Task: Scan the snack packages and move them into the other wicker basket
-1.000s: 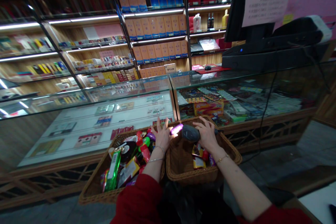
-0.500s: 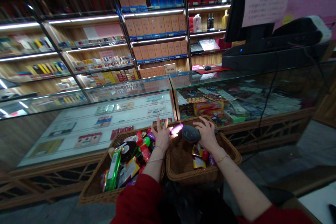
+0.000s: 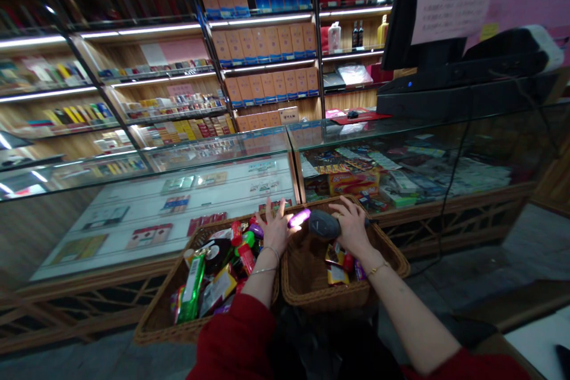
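Observation:
Between the two baskets, my left hand [image 3: 274,230] has some fingers spread upward, with a brightly lit purple item [image 3: 298,218] at its thumb side, seemingly pinched there. My right hand [image 3: 351,225] grips a dark handheld scanner [image 3: 323,224], whose head points left at that item. The right wicker basket [image 3: 312,303] lies under the scanner and holds several small wrapped snacks [image 3: 337,275]. In the left wicker basket [image 3: 154,332] are many packets, among them a green one [image 3: 193,286], a round black item [image 3: 217,254] and red ones [image 3: 246,258].
A glass display counter [image 3: 222,157] runs across just beyond the baskets. On its right stand a monitor [image 3: 401,27] and a dark base, with a cable [image 3: 454,172] hanging down. Shelves of boxes [image 3: 271,44] line the back wall.

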The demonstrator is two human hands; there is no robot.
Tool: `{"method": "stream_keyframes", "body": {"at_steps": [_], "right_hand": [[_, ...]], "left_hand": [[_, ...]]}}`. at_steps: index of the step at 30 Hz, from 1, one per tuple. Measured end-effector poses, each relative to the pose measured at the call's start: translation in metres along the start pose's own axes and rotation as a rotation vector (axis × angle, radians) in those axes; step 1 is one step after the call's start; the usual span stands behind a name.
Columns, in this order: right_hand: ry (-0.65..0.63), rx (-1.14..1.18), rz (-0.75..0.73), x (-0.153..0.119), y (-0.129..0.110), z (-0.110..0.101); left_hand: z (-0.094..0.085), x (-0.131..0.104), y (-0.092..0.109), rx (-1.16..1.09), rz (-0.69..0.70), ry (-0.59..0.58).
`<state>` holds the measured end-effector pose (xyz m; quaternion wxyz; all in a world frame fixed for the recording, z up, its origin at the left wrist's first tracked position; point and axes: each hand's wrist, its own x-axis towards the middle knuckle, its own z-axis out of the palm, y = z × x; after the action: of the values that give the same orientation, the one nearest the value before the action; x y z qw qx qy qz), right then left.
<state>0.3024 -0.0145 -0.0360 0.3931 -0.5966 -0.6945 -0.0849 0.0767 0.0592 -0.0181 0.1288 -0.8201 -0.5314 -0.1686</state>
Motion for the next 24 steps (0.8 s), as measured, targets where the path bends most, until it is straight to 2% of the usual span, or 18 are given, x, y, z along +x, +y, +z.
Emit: {"method": "stream_keyframes", "body": {"at_steps": [24], "right_hand": [[0.104, -0.081, 0.016, -0.0002, -0.0027, 0.0016]], "left_hand": [[0.0007, -0.0027, 0.0015, 0.0, 0.005, 0.083]]}}
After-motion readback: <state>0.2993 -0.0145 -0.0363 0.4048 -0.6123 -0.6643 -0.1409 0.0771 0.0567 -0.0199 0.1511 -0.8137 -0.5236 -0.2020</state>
